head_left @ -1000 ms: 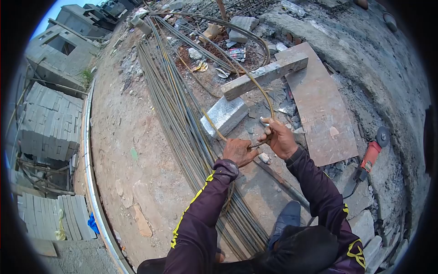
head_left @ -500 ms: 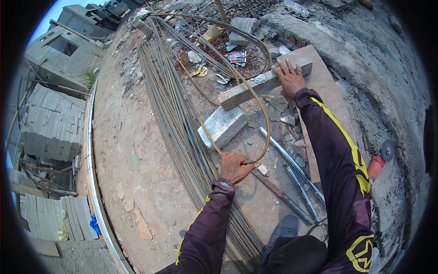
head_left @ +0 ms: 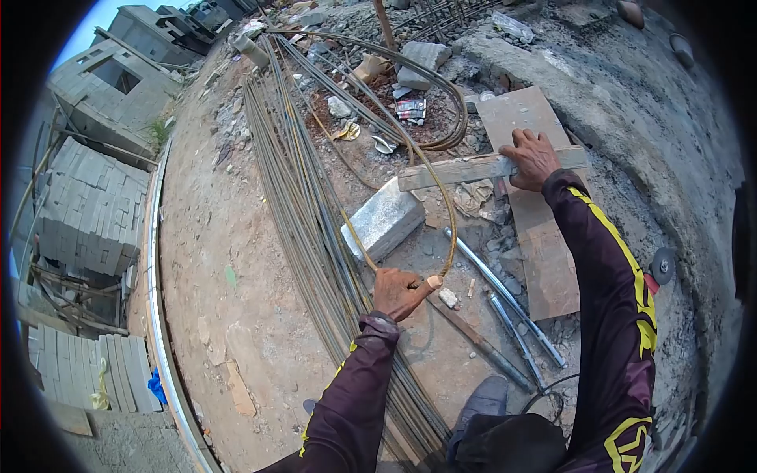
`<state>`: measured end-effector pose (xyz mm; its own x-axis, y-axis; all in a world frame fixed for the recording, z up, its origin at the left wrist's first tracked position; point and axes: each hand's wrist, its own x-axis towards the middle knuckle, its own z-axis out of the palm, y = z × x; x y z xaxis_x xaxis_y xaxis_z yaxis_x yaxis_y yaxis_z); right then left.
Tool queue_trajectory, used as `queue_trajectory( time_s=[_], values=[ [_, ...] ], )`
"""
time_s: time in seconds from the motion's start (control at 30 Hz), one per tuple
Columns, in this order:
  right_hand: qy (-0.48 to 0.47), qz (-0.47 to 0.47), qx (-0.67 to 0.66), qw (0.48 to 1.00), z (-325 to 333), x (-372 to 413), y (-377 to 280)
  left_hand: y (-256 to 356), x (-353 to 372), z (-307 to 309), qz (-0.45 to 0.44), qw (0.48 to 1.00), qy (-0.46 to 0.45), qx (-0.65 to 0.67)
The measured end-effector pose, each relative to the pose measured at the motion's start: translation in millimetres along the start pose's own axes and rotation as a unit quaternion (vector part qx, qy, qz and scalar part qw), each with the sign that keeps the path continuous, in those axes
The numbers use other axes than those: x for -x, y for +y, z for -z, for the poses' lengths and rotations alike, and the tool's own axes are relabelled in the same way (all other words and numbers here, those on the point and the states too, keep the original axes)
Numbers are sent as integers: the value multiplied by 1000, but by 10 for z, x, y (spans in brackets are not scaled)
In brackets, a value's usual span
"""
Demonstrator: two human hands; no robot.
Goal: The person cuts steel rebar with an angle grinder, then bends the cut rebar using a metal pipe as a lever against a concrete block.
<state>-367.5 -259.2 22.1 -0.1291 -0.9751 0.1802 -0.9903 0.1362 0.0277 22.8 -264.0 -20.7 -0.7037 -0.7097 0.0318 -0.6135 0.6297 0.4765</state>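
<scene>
My left hand (head_left: 402, 294) is closed around a thin steel rebar (head_left: 453, 213), which loops up and away from my fist in a wide bend. My right hand (head_left: 532, 160) grips a length of timber (head_left: 453, 173) from above, fingers curled over its edge. The timber's right part overlaps a flat brown board (head_left: 544, 268); its left end is close to a pale, silvery-grey block (head_left: 385, 221). Under my left forearm runs a bundle of long steel bars (head_left: 303, 221) on the dirt.
Shiny metal tubes (head_left: 505, 276) and a darker bar (head_left: 481, 339) lie ahead of my shoe (head_left: 482, 398). An angle grinder's disc (head_left: 664, 266) shows beside my right sleeve. Rubble and looped bars (head_left: 461, 110) lie farther off. A metal edge (head_left: 152, 260) runs along the left, with stacked blocks (head_left: 87, 201) beyond.
My right hand has drawn the timber to the right and nearer to me, turning it more level across the view. My left hand stays on the rebar, its loop slightly narrower.
</scene>
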Motion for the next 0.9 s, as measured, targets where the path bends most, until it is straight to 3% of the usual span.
queue_trajectory(
  time_s=[0.17, 0.4, 0.6, 0.67, 0.7, 0.73, 0.77, 0.83, 0.87, 0.9],
  values=[
    [14, -73, -3, 997, -73, 313, 558, 61, -32, -28, 12, 999, 5, -46],
    [-43, -107, 11, 993, -327, 209, 711, 109, -75, -29, -10, 998, 19, -52],
    [69, -158, 111, 979, -364, 182, 291, 130, -94, -41, -8, 998, 19, -55],
    [105, -154, 59, 981, -403, 133, 39, 146, -100, -54, -2, 998, 13, -65],
    [92, -139, -88, 982, -454, 107, -103, 162, -117, -66, 0, 998, 11, -69],
    [77, -121, -234, 962, -524, 87, -273, 153, -131, -88, -2, 997, 9, -74],
    [3, -133, -383, 914, -603, 112, -524, 125, -126, -112, -1, 997, 6, -81],
    [-126, -199, -654, 719, -464, 262, -1138, 132, -103, -102, 8, 996, -7, -91],
    [-179, -249, -760, 573, -321, 346, -1369, 160, -102, -79, 17, 995, -16, -92],
    [-151, -247, -789, 542, -357, 382, -1450, 184, -110, -52, 26, 995, -24, -94]
  ],
)
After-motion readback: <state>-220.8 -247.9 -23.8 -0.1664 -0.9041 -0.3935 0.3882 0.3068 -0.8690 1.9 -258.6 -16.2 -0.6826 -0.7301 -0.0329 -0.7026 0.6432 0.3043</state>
